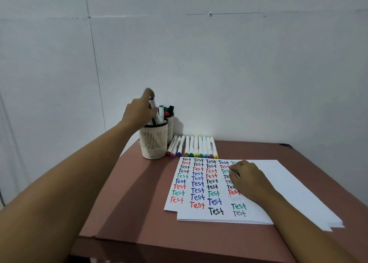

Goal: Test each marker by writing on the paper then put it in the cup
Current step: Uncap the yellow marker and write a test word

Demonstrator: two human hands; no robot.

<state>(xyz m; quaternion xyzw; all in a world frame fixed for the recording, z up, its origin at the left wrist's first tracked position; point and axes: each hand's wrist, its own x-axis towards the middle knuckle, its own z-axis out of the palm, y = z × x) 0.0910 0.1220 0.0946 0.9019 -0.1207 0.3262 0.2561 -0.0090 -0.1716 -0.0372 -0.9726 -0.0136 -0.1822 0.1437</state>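
My left hand [139,111] hovers over the near cream cup [153,141] and pinches a white marker with a blue cap [154,109], whose lower end is inside the cup. Other markers stand in that cup. A row of several white markers with coloured caps [196,146] lies on the table behind the paper [278,183]. The paper bears columns of the word "Test" in several colours. My right hand [248,178] rests on the paper with its fingers curled; whether it holds anything is hidden.
A second cream cup [170,127] with dark markers stands right behind the first. The brown table [129,203] ends at a white wall behind. More sheets stick out beneath the top paper at the right.
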